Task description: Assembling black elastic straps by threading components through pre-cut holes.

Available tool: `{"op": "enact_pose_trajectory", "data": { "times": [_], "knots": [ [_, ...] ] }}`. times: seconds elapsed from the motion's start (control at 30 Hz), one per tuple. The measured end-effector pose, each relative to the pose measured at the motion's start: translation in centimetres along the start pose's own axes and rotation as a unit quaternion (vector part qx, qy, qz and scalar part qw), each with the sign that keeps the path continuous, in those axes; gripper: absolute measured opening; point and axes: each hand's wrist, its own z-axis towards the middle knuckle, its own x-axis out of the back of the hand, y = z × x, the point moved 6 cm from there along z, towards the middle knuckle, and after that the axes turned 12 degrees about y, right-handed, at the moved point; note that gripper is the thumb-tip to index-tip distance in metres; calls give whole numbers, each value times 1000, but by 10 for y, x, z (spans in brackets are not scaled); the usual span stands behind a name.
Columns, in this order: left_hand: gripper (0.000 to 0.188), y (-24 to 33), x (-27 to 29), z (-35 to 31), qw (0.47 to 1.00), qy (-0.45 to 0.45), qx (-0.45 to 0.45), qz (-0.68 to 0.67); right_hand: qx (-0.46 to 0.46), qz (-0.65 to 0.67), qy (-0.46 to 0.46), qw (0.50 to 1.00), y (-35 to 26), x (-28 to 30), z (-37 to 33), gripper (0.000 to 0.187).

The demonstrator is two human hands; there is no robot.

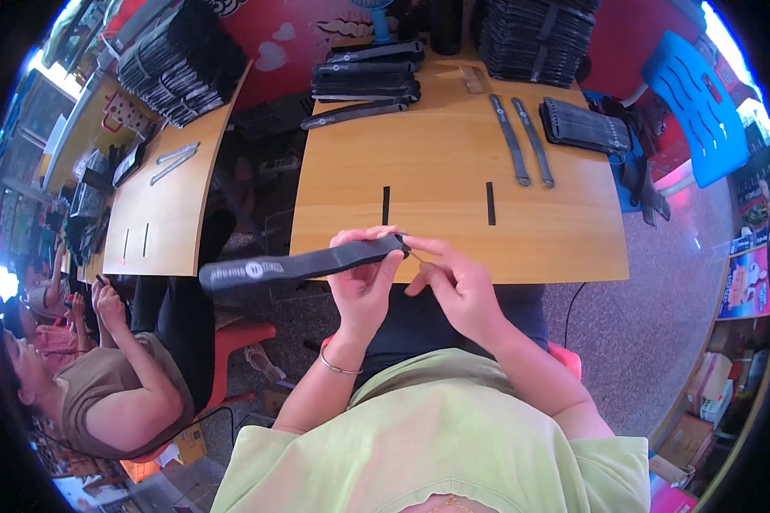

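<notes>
Dark grey strap [308,262] pinched crosswise by left fingers [359,234], right fingers [429,246] bent leftward at its end, grip unclear

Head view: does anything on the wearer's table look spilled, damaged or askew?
Nothing spilled or damaged stands out; in the far-left corner, one strap lies slanted, out of line with the strap pile behind.

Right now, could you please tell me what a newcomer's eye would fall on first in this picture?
Probably the long dark strap held in the left hand, jutting out to the left, with the right hand at its right end. Next would likely come the bright blue chair at the upper right, beyond the wooden table, and the tall dark stack at the table's back right.
</notes>
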Motion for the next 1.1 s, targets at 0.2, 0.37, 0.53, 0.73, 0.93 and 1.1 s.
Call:
{"op": "enact_pose_trajectory", "data": {
  "times": [0.2, 0.37, 0.53, 0.73, 0.93, 1.1],
  "knots": [
    [40, 13, -8, 2, 971, -69, -197, 112, -233, 212, -48, 948, 11, -7, -7, 32],
    [37, 11, -7, 3, 994, -40, -81, 56, 190, -167, 70, 965, -6, -3, -4, 30],
    [37, 7, -8, 1, 999, -30, 2, 16, -62, 48, 43, 996, 6, -5, -3, 32],
    [36, 1, -7, -3, 1000, 17, 14, 13, -109, 106, 49, 987, 10, -15, 1, 32],
    [36, 5, -9, -2, 999, 14, -16, 29, -26, 58, 45, 997, 10, -7, 2, 32],
    [35, -4, -8, -7, 999, 12, -33, 35, -113, 107, 31, 987, 13, -12, 8, 28]
  ]
}}
